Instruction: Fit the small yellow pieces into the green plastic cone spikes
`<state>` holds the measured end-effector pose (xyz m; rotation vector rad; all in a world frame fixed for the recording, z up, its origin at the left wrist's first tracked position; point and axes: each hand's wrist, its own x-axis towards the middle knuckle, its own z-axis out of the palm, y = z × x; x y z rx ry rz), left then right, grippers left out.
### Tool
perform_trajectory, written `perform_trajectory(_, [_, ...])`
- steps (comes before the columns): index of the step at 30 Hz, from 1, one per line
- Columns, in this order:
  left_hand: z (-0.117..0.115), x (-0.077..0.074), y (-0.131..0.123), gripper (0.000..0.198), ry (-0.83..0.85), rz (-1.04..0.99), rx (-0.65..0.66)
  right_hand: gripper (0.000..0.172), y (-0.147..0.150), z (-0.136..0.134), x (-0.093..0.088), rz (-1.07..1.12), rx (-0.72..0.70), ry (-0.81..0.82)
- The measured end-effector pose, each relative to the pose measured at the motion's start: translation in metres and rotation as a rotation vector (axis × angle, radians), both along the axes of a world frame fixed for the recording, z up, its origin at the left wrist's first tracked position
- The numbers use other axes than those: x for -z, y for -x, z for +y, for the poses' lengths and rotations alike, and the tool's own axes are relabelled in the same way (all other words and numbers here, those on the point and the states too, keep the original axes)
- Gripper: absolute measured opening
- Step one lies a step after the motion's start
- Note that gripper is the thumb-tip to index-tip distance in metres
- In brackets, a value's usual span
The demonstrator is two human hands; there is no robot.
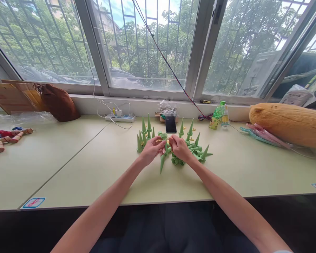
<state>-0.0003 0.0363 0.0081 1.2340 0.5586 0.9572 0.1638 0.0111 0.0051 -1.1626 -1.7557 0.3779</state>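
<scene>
My left hand (153, 150) is closed around a green plastic spike (162, 135), its ring-shaped socket up and its tapered point down. Close beside it, my right hand (179, 147) pinches with its fingertips near that socket. A bit of yellow shows between the two hands, but what the right fingers hold is mostly hidden. Upright green spikes (149, 123) stand behind my left hand. More stand beyond my right hand, some with small yellow valves (192, 139). Several loose green spikes (197, 149) lie in a heap by my right wrist, and another spike (162, 164) points toward me below my hands.
A phone (171, 124) leans at the back before a small box with crumpled clear plastic. Behind to the left is a power strip (121, 117) with white cables. Bottles (216, 116) and a tan plush (287, 123) are at right; wooden toys (10, 137) lie far left.
</scene>
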Motion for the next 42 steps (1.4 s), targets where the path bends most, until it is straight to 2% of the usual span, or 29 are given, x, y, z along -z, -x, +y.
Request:
perform_trajectory(4, [0.000,0.003,-0.002,0.043,-0.163,0.073,-0.055,0.035,0.001,0.001,0.002,0.108,-0.052,0.090])
perform_trajectory(10, [-0.002,0.003,-0.004,0.042,-0.353,0.102,-0.179,0.041,0.003,0.001,0.000,0.523,-0.340,0.390])
perform_trajectory(15, [-0.004,0.004,-0.005,0.043,-0.364,0.123,-0.204,0.044,0.001,0.000,-0.004,0.593,-0.411,0.464])
perform_trajectory(19, [-0.005,0.001,-0.005,0.042,-0.320,0.122,-0.159,0.044,0.002,0.000,-0.003,0.594,-0.419,0.459])
perform_trajectory(24, [-0.007,-0.004,-0.003,0.042,-0.255,0.143,-0.091,0.041,0.002,0.004,0.003,0.553,-0.424,0.433])
perform_trajectory(27, [-0.006,-0.004,-0.001,0.042,-0.158,0.120,-0.047,0.038,0.001,0.006,0.007,0.449,-0.374,0.388])
perform_trajectory(32, [0.000,-0.002,0.003,0.038,0.096,0.026,0.061,0.033,-0.002,0.003,0.005,0.033,-0.145,0.095])
perform_trajectory(35, [0.003,-0.002,0.005,0.035,0.212,-0.037,0.101,0.030,-0.005,0.002,0.004,-0.103,-0.096,-0.025])
perform_trajectory(38, [0.003,-0.003,0.005,0.035,0.244,-0.068,0.109,0.029,-0.005,0.002,0.005,-0.120,-0.084,-0.043])
perform_trajectory(42, [0.000,-0.006,0.005,0.039,0.183,-0.010,0.099,0.030,-0.004,0.001,0.004,-0.091,-0.068,-0.011])
